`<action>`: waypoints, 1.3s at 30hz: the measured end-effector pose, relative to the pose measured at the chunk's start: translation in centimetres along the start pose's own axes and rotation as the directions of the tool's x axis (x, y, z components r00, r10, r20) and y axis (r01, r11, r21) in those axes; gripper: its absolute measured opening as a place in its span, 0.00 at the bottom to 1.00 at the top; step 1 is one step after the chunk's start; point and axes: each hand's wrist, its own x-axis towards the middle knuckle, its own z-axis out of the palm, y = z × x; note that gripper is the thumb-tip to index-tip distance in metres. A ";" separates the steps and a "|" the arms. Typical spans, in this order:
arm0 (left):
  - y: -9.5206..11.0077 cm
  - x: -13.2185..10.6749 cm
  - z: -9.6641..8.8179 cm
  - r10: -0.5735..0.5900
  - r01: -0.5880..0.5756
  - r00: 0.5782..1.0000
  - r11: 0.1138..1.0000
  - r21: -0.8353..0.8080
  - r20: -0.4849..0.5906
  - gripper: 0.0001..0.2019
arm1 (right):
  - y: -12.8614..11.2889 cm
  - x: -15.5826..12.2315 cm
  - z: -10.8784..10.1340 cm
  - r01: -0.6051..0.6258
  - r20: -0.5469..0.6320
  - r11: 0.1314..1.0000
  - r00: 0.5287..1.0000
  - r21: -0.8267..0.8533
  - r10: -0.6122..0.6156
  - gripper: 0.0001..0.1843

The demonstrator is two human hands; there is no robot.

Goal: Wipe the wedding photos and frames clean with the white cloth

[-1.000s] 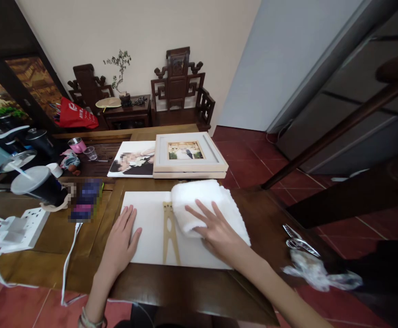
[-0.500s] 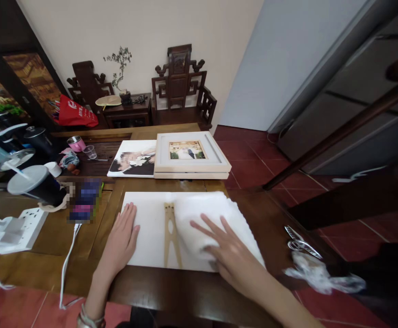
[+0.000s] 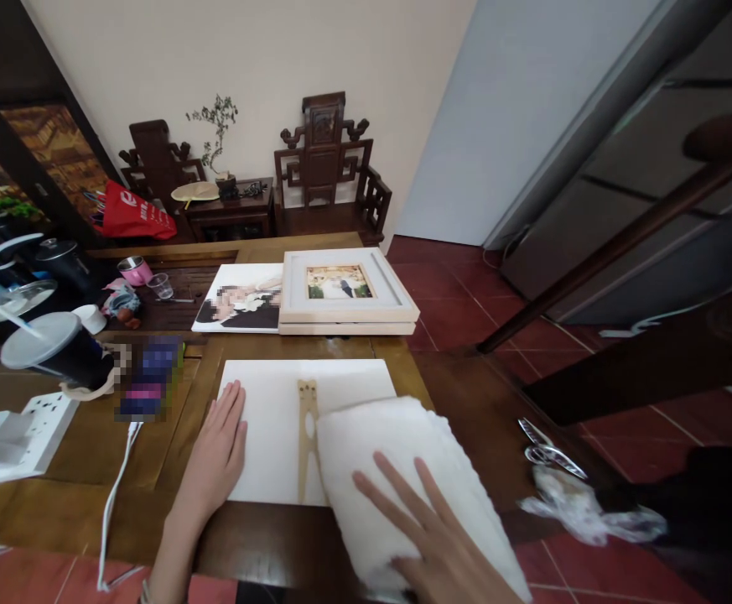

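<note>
Both hands lie flat, fingers spread: left (image 3: 215, 457) on white board (image 3: 265, 419), right (image 3: 441, 545) on towel (image 3: 397, 470).

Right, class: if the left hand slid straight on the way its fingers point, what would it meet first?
Past the far edge of the white board under it, the left hand would probably meet the photo print first, near the stacked frames; depth is unclear.
</note>
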 end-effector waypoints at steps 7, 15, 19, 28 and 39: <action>0.2 0.1 -0.1 0.011 -0.011 1.000 1.000 0.020 -0.006 0.26 | 3.5 3.5 -0.2 -0.086 0.048 0.993 0.995 0.084 0.082 0.27; 0.5 0.2 -0.5 0.016 -0.016 1.000 1.000 0.010 -0.015 0.25 | 1.1 19.6 -1.0 -0.078 0.225 0.985 0.973 0.152 0.042 0.24; 0.7 0.2 -0.7 0.013 -0.013 1.000 1.000 0.009 -0.011 0.24 | -1.5 23.1 -0.2 -0.103 0.232 0.985 0.970 0.136 0.069 0.14; 0.3 0.1 -0.1 0.003 -0.003 1.000 1.000 -0.003 -0.007 0.25 | 6.0 15.1 -2.2 -0.275 0.213 0.950 0.947 0.145 0.242 0.26; 0.4 0.3 -0.3 0.000 0.000 1.000 1.000 0.005 0.006 0.26 | 1.9 0.4 -1.4 -0.031 0.062 0.999 0.998 0.028 0.029 0.19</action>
